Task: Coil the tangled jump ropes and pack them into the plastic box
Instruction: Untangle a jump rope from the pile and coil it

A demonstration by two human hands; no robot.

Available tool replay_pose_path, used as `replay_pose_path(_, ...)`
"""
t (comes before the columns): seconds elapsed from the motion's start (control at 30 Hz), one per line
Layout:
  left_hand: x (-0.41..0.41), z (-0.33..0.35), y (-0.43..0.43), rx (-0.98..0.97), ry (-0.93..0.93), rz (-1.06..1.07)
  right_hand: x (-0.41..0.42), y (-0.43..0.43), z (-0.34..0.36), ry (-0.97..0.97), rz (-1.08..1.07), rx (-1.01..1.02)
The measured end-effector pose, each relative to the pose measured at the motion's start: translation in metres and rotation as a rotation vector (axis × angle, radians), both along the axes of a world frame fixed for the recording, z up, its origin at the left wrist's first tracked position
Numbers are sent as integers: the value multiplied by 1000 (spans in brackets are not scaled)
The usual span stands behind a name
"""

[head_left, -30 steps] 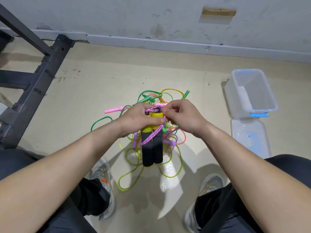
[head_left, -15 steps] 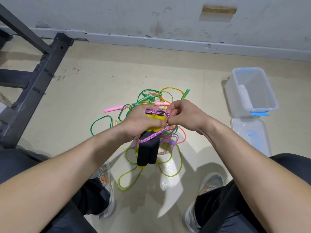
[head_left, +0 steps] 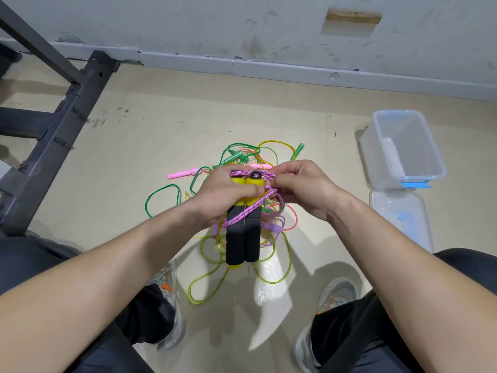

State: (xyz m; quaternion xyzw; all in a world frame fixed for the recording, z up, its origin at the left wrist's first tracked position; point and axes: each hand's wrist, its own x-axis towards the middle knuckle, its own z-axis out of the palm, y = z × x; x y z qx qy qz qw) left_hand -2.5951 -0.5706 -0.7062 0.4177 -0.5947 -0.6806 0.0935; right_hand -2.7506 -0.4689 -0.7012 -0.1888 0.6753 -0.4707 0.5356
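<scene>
My left hand (head_left: 220, 193) grips two black foam handles with yellow caps (head_left: 243, 242), held side by side and pointing down toward me. A pink braided rope (head_left: 248, 210) is wound across the handles. My right hand (head_left: 304, 188) pinches a loop of that pink rope just right of the yellow caps. Beneath both hands lies a tangle of green, yellow and pink jump ropes (head_left: 209, 265) on the floor. The clear plastic box (head_left: 403, 152) stands open at the right with nothing visible inside it.
The box's lid (head_left: 400, 216) lies flat on the floor in front of the box. A dark metal frame (head_left: 53, 135) occupies the left. A grey wall (head_left: 242, 28) runs behind. My shoes (head_left: 333, 300) flank the rope pile.
The handles have swung back from a tilt to nearly straight down. My right hand shifted slightly right while keeping its pinch on the pink rope.
</scene>
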Motion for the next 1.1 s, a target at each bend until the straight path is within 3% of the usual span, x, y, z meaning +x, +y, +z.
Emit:
replay_pose_path(0.1, -1, -1, 1, 43, -3, 48, 1, 1, -2, -15, 14, -29)
replay_pose_path(0.37, 0, -2, -3, 182, 16, 2, 2, 2, -2, 298, 78, -22)
replay_pose_path(0.47, 1, -1, -1, 273, 122, -5, -1, 3, 0, 288, 115, -27)
replay_pose_path(0.63, 4, 2, -5, 425, 260, -10, 9, 5, -3, 338, 123, -203)
replay_pose_path(0.77, 4, 4, -8, 449, 270, 58, 19, 6, -9, 494, 82, -235)
replay_pose_path(0.93, 5, 4, -14, 441, 265, 128, 21, 4, -6, 462, 53, -208)
replay_pose_path(1.1, 9, 1, -3, 352, 170, 62, 14, 3, -4, 756, 266, -121)
